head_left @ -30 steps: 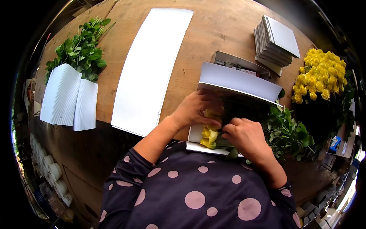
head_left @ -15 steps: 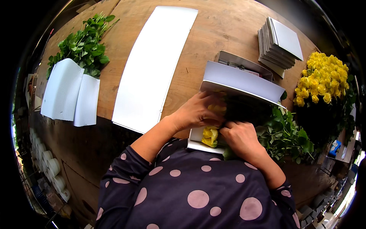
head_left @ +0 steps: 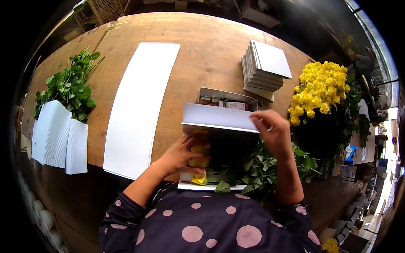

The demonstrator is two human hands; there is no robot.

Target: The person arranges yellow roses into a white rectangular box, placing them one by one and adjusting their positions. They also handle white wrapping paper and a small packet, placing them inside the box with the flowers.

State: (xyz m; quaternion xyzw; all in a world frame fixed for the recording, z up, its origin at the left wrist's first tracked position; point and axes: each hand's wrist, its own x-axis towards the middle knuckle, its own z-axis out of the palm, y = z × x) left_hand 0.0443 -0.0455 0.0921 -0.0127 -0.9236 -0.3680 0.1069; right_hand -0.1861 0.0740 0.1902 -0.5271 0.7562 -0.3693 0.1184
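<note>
A folded white cardboard sheet (head_left: 219, 117) stands open in front of me, its far side raised and its near edge by my body. Yellow roses (head_left: 199, 177) lie inside it, heads to the left and leafy stems (head_left: 257, 175) out to the right; dark shadow hides the middle. Over the rose heads my left hand (head_left: 185, 154) rests with spread fingers, touching them. At the right end of the raised cardboard side is my right hand (head_left: 274, 130), its bent fingers and thumb closed at the corner.
Behind the cardboard sits an open box (head_left: 228, 98) with small items. A stack of cards (head_left: 265, 67) stands farther back, beside many yellow roses (head_left: 320, 88). Leftward lie a long white sheet (head_left: 139, 109) and leafy stems (head_left: 69, 86) wrapped in corrugated white board (head_left: 52, 135).
My right hand has left the roses and gone up to the raised cardboard side. The left hand's fingers have spread over the rose heads. The whole view has shifted.
</note>
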